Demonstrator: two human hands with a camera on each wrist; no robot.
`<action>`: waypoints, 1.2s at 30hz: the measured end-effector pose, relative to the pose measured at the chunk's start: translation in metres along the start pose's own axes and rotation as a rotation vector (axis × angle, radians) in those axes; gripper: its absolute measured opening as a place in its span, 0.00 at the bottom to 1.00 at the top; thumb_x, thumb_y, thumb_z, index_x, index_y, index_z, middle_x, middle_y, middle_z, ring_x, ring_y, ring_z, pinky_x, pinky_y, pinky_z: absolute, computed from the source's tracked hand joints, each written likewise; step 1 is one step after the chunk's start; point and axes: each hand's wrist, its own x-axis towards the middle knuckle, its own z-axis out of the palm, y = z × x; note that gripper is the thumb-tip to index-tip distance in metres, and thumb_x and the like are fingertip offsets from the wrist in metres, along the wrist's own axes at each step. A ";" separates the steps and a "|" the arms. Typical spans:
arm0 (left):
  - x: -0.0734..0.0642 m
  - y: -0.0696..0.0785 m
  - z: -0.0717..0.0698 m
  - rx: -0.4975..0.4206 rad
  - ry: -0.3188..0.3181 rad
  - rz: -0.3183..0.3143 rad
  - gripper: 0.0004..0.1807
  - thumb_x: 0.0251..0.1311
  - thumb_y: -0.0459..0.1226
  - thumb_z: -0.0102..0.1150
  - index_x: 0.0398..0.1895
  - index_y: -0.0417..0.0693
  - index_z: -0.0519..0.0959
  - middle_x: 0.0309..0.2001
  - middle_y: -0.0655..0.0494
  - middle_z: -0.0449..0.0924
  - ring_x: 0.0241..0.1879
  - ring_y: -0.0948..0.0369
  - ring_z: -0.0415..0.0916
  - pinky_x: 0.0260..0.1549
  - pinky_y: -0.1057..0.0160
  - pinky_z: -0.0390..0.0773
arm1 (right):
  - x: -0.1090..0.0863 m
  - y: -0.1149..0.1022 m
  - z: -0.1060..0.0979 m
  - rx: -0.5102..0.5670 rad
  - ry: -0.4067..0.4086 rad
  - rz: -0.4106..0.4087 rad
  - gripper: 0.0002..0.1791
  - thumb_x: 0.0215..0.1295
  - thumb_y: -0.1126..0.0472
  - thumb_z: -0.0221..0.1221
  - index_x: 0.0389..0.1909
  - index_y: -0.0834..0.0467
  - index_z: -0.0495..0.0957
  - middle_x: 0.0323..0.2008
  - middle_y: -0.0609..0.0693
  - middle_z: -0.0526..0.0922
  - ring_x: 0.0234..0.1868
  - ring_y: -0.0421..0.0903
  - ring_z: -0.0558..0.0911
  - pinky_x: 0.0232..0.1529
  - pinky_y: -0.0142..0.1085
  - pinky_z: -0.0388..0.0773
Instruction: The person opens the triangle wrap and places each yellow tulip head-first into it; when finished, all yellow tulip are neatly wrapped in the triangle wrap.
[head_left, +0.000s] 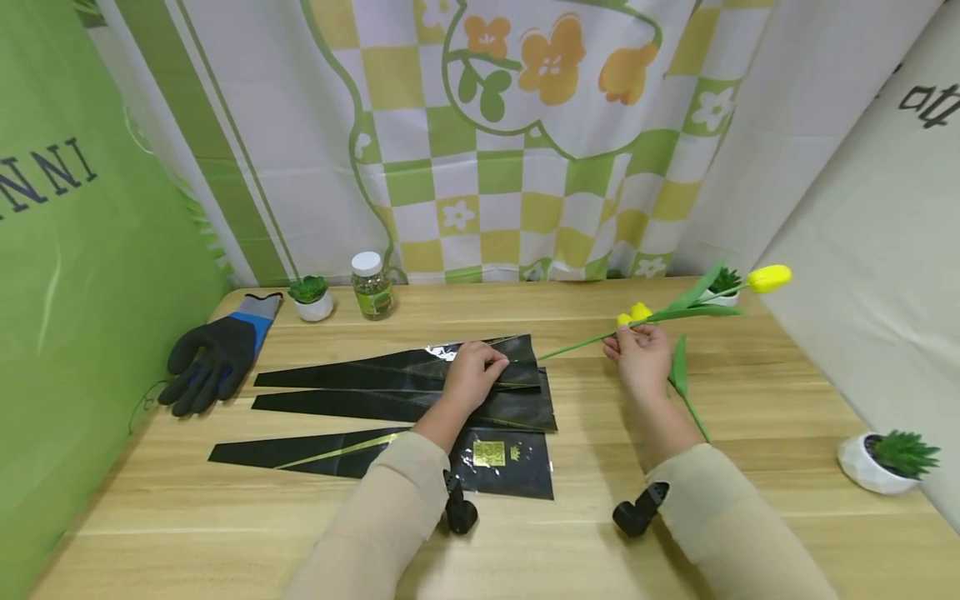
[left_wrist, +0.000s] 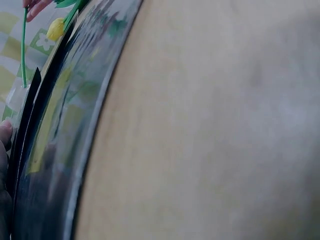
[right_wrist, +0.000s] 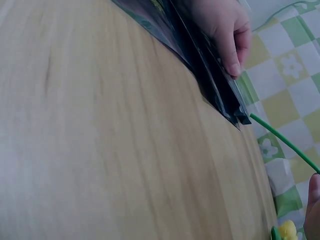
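Observation:
With finger and thumb my right hand (head_left: 643, 360) pinches the green stem of an artificial yellow tulip (head_left: 769, 278), its bloom pointing to the back right. The cut end of the stem (right_wrist: 282, 136) reaches the wide mouth of a black flower sleeve (head_left: 375, 370). My left hand (head_left: 472, 375) holds this sleeve near its mouth, thumb at the edge, and the mouth gapes slightly in the right wrist view. Two more black sleeves lie nearer me, one of them a gold-printed sleeve (head_left: 517, 471). More yellow tulips (head_left: 640, 312) lie behind my right hand, partly hidden by it.
A black and blue work glove (head_left: 213, 362) lies at the left. Along the back stand a small potted succulent (head_left: 311, 300) and a white-lidded jar (head_left: 372, 287). Another potted plant (head_left: 885, 462) is at the right edge, and one more stands behind the tulip. A patterned curtain (head_left: 525, 183) hangs behind the table.

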 end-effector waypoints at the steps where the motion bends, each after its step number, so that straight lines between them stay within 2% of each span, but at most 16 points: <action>1: 0.000 0.000 0.000 -0.004 0.000 -0.001 0.09 0.66 0.40 0.60 0.39 0.46 0.87 0.46 0.50 0.84 0.53 0.52 0.76 0.56 0.53 0.77 | -0.001 0.002 0.002 0.001 0.003 -0.001 0.08 0.74 0.64 0.49 0.48 0.59 0.62 0.34 0.48 0.77 0.28 0.31 0.82 0.36 0.22 0.82; 8: -0.001 0.000 0.001 -0.001 0.009 -0.001 0.10 0.66 0.40 0.60 0.40 0.46 0.87 0.46 0.50 0.83 0.53 0.52 0.77 0.56 0.53 0.77 | -0.005 0.015 0.019 0.075 0.011 0.047 0.08 0.73 0.64 0.51 0.46 0.61 0.63 0.33 0.50 0.76 0.28 0.33 0.83 0.36 0.24 0.83; 14: -0.002 0.001 0.001 -0.010 0.018 0.008 0.09 0.66 0.40 0.60 0.39 0.46 0.87 0.45 0.50 0.84 0.52 0.52 0.77 0.56 0.53 0.77 | -0.011 0.027 0.036 0.117 -0.023 0.099 0.06 0.73 0.66 0.51 0.43 0.60 0.63 0.32 0.49 0.76 0.28 0.34 0.82 0.36 0.27 0.84; 19: -0.003 0.001 0.001 -0.017 0.024 0.008 0.09 0.66 0.40 0.60 0.40 0.46 0.87 0.45 0.50 0.84 0.52 0.51 0.77 0.56 0.52 0.77 | -0.016 0.035 0.046 0.130 -0.052 0.145 0.07 0.72 0.67 0.52 0.44 0.61 0.63 0.32 0.50 0.77 0.28 0.34 0.83 0.41 0.30 0.85; 24: -0.002 0.000 0.001 -0.018 0.037 0.018 0.09 0.66 0.39 0.60 0.39 0.46 0.87 0.45 0.50 0.84 0.51 0.51 0.77 0.55 0.53 0.77 | -0.022 0.038 0.056 0.124 -0.084 0.188 0.07 0.72 0.67 0.52 0.45 0.63 0.65 0.39 0.57 0.79 0.33 0.38 0.84 0.45 0.32 0.84; 29: -0.001 -0.002 0.001 -0.017 0.074 0.064 0.08 0.65 0.38 0.61 0.38 0.45 0.87 0.42 0.50 0.85 0.48 0.51 0.79 0.55 0.53 0.77 | -0.025 0.039 0.065 0.091 -0.108 0.215 0.11 0.70 0.67 0.54 0.49 0.66 0.66 0.48 0.63 0.80 0.34 0.37 0.85 0.42 0.28 0.84; 36: 0.000 -0.003 0.000 -0.025 0.086 0.078 0.08 0.65 0.38 0.61 0.38 0.45 0.87 0.41 0.50 0.85 0.48 0.51 0.79 0.54 0.53 0.77 | -0.028 0.038 0.074 0.047 -0.120 0.198 0.13 0.68 0.68 0.57 0.49 0.70 0.69 0.45 0.64 0.82 0.33 0.38 0.85 0.40 0.28 0.84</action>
